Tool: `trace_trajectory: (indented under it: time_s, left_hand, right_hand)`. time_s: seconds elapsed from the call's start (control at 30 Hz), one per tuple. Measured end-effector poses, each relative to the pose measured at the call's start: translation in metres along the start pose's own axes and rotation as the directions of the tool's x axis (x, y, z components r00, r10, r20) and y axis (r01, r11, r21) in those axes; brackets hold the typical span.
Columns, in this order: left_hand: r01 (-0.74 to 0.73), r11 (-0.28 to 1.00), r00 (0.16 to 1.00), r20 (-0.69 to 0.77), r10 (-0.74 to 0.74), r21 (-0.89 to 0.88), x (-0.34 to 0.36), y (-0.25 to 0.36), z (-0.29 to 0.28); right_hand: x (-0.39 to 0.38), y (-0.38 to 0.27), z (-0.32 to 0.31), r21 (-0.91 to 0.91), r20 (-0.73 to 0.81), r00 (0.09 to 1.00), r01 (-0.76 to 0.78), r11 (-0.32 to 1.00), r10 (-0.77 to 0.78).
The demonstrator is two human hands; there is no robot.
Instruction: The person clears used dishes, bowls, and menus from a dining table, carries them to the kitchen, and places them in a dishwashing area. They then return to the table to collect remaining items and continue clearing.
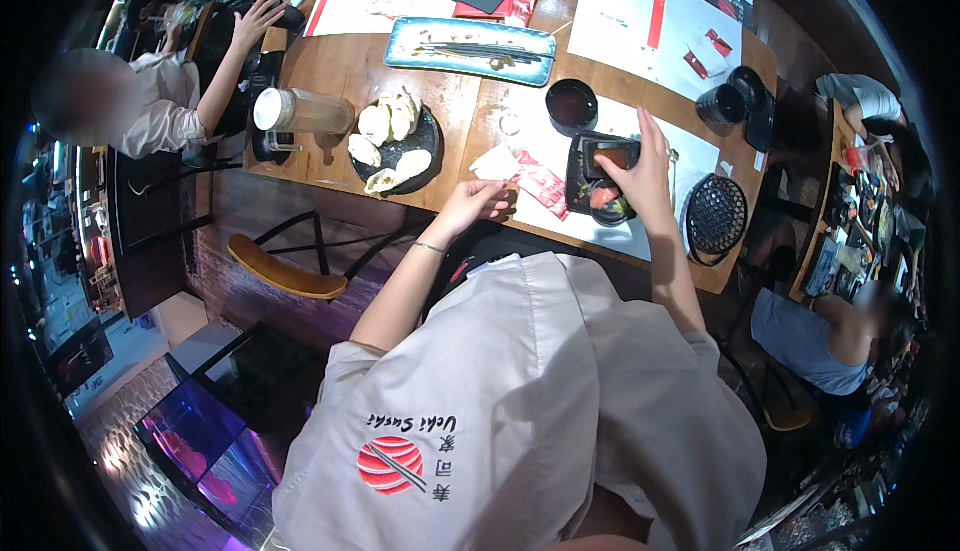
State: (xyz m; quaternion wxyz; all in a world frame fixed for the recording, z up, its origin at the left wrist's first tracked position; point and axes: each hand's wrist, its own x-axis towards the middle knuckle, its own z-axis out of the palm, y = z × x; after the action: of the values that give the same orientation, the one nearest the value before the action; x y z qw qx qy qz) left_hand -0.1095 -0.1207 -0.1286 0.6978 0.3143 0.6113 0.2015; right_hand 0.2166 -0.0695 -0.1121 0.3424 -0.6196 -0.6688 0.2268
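Note:
My right hand (648, 166) is closed on a black dish (583, 176) near the table's front edge, thumb across its top and fingers along its far right side. A smaller dark dish sits in it, beside bits of red and green food (607, 198). My left hand (478, 203) hovers at the table edge, fingers partly stretched out and nothing clearly in them. Just beyond it lie a crumpled white napkin (494, 163) and a red-and-white wrapper (543, 187). Behind the dish stands a round black bowl (572, 107).
A black plate of shells (424, 141) and a clear jug (318, 112) stand left. A blue rectangular plate (415, 39) with chopsticks lies farther back. Black cups (718, 104) and a black woven basket (716, 217) are at right. A chair (290, 269) stands left; other people sit around.

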Motion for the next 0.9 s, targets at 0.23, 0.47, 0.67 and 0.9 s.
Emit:
trace_trajectory:
  time_s: [0.23,0.47,0.67,0.9]
  left_hand:
    - [-0.027,0.998,0.999,-0.023,0.026,-0.049,-0.025,0.021,-0.061]
    - [-0.117,0.988,0.993,-0.044,0.113,-0.102,-0.052,0.022,-0.151]
    - [-0.153,0.956,0.988,-0.053,0.144,-0.251,-0.043,0.015,-0.214]
    - [-0.121,0.973,0.987,0.08,0.139,-0.197,-0.043,0.039,-0.205]
  right_hand:
    - [0.077,-0.047,0.08,-0.296,0.212,0.969,-0.062,0.953,0.129]
    - [0.071,-0.061,0.118,-0.414,0.207,0.931,-0.195,0.889,0.301]
    - [0.076,-0.067,0.131,-0.445,0.17,0.923,-0.24,0.863,0.344]
    - [0.066,-0.105,0.126,-0.424,0.172,0.867,-0.364,0.829,0.468]
